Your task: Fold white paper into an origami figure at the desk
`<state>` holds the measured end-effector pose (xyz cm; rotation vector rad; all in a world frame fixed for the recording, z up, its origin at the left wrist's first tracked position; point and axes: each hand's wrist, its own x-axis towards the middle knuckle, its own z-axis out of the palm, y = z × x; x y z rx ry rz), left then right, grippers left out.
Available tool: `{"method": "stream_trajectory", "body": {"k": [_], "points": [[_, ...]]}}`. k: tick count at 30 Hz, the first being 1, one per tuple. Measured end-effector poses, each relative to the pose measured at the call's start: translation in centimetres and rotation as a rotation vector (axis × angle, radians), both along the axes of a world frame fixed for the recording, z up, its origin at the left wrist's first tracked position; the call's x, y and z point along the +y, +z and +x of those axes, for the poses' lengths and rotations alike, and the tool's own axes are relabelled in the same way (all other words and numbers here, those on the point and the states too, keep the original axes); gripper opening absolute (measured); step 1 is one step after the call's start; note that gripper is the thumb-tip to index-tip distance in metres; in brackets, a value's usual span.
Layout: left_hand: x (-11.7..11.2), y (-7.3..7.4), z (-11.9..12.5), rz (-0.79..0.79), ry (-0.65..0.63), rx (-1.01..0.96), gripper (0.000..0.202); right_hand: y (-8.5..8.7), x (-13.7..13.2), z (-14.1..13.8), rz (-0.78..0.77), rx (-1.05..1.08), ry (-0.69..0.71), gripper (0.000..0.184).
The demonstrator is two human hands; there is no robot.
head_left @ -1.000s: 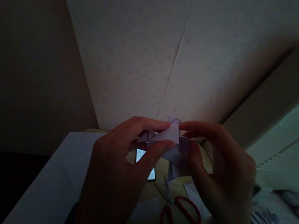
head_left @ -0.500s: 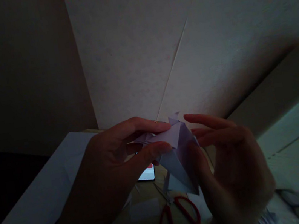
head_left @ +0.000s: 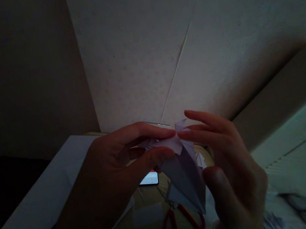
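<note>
In dim light I hold a pale lilac folded paper piece up in front of me. My left hand pinches its upper left part between thumb and fingers. My right hand is at its right side, with the fingertips on the top folds and the thumb behind the long lower flap that hangs down to a point. Both hands are closed on the paper.
Below the hands lie red-handled scissors and a lit phone on a tan surface with paper scraps. A large white sheet slopes at the left. Pale wall panels rise behind.
The lower flap of the paper has swung down and lengthened. My right hand's fingers moved from a spread position onto the top folds; its thumb dropped lower. The left hand barely moved.
</note>
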<state>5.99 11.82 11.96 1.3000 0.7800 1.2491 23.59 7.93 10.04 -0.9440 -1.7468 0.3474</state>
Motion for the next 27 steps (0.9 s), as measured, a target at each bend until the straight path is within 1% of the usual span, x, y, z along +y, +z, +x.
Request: {"method": "stream_trajectory", "body": {"k": [4, 7, 10, 13, 15, 17, 19, 22, 24, 27], "points": [[0.2, 0.1, -0.3, 0.015, -0.023, 0.051, 0.014, 0.0, 0.3, 0.3, 0.013, 0.035, -0.061, 0.022], [0.6, -0.2, -0.6, 0.051, -0.065, 0.179, 0.014, 0.0, 0.7, 0.3, -0.062, 0.107, -0.068, 0.012], [1.0, -0.6, -0.9, 0.1, -0.07, 0.254, 0.018, 0.1, 0.9, 0.3, -0.196, 0.191, -0.005, 0.009], [1.1, -0.5, -1.1, 0.107, -0.09, 0.263, 0.017, 0.3, 1.0, 0.7, -0.284, 0.244, 0.124, 0.013], [1.0, -0.3, -1.1, 0.095, -0.107, 0.257, 0.014, 0.2, 1.1, 1.0, -0.29, 0.255, 0.212, 0.016], [0.9, 0.0, -1.1, 0.08, -0.121, 0.25, 0.011, 0.2, 1.2, 1.4, -0.265, 0.256, 0.251, 0.018], [0.8, 0.2, -1.0, 0.069, -0.142, 0.241, 0.011, 0.1, 1.2, 1.6, -0.232, 0.231, 0.268, 0.017], [0.8, 0.3, -0.9, 0.073, -0.169, 0.224, 0.014, 0.0, 1.3, 1.8, -0.25, 0.194, 0.297, 0.017], [0.8, 0.2, -1.0, 0.073, -0.177, 0.223, 0.013, 0.0, 1.4, 1.8, -0.266, 0.212, 0.308, 0.018], [0.8, 0.0, -1.0, 0.062, -0.17, 0.222, 0.012, 0.0, 1.3, 1.7, -0.243, 0.242, 0.312, 0.018]]}}
